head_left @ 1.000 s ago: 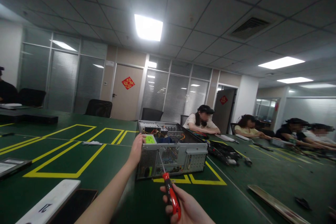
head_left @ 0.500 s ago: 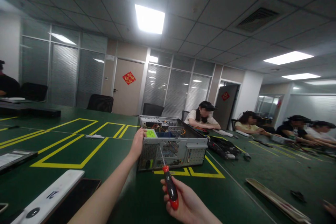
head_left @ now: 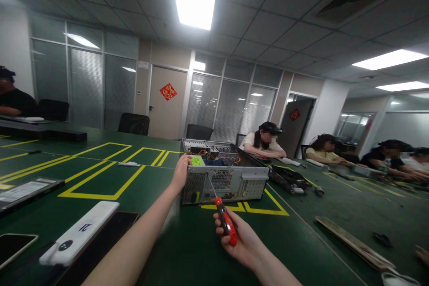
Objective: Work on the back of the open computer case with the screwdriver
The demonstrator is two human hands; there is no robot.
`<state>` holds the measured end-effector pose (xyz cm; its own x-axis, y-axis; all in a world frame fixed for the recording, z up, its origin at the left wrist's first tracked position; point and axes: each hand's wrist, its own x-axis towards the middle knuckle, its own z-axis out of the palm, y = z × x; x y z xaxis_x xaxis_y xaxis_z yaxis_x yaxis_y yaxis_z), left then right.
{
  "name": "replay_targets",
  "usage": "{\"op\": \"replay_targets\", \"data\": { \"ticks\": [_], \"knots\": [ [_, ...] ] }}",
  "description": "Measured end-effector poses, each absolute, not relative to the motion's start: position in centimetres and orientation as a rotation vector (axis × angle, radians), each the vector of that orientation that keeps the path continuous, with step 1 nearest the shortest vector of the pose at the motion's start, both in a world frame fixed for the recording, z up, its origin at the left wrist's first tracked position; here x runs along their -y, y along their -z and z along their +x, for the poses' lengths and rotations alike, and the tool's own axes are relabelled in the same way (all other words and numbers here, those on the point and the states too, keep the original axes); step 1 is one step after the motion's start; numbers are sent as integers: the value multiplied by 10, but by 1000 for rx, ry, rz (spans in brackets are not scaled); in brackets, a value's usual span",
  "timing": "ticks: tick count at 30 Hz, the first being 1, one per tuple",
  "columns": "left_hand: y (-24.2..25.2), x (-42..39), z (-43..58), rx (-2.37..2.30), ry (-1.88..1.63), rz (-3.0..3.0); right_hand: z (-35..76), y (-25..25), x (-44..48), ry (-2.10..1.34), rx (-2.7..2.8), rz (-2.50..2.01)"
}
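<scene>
The left hand [head_left: 181, 173] clasped the computer case [head_left: 231, 179] by its top corner, bracing it; the right hand [head_left: 239, 241], fisted, aimed the screwdriver [head_left: 225, 224] at its rear.

The computer case [head_left: 224, 178] stands on the table [head_left: 100, 183]. The left hand [head_left: 181, 173] grips the case's left top corner. In front of the case, the right hand [head_left: 239, 241] holds a screwdriver [head_left: 225, 222]. A phone [head_left: 15, 248] lies far left.

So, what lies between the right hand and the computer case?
Only the screwdriver, held by the right hand, its shaft reaching the computer case; head view.
</scene>
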<state>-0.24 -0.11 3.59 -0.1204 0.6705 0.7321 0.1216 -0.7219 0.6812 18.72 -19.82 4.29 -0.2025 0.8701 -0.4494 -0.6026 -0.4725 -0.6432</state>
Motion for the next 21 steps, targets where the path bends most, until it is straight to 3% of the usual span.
{"op": "replay_targets", "data": {
  "ticks": [21],
  "knots": [
    [-39,5,-3,-879,-1885,1813,187,-46,201,-1808,457,-950]
  ]
}}
